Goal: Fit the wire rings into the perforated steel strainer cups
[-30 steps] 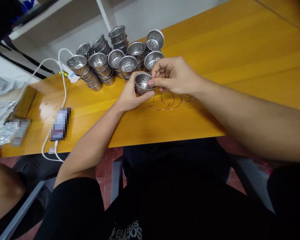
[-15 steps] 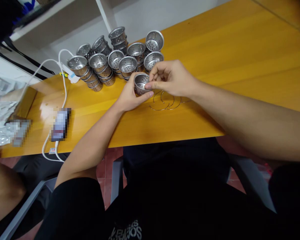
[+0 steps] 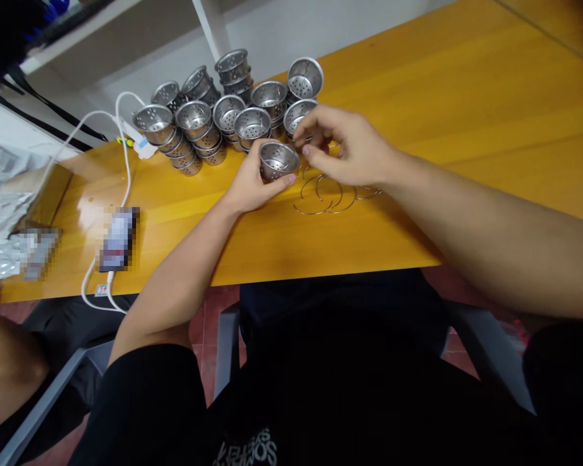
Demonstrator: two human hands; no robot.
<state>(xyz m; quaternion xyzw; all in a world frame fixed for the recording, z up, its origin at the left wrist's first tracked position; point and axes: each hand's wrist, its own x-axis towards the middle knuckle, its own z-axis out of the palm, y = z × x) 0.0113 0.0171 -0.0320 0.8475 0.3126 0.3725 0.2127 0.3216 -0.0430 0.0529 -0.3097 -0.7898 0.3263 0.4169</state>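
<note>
My left hand (image 3: pixel 249 184) is wrapped round a small perforated metal cup (image 3: pixel 276 166), thumb along its near side and the mouth facing up. To the right of its rim hovers my right hand (image 3: pixel 346 144), fingers curled and thumb a little apart, with no object visible between them. Thin metal wire rings (image 3: pixel 331 210) lie on the table under and in front of the right hand, which partly covers them. Behind both hands stand stacks of similar perforated cups (image 3: pixel 194 123); my right fingers hide part of the nearest one on the right.
A phone (image 3: pixel 118 239) lies on the wooden table (image 3: pixel 175 226) at left, with a white cable (image 3: pixel 126 165) running from it. Plastic bags (image 3: pixel 4 217) and a cardboard box (image 3: pixel 53 191) are at far left. Another person's arm (image 3: pixel 10 362) shows at lower left.
My right hand has moved slightly up and right, off the cup's rim, and its thumb has come away from the cup. The left hand still holds the cup in place.
</note>
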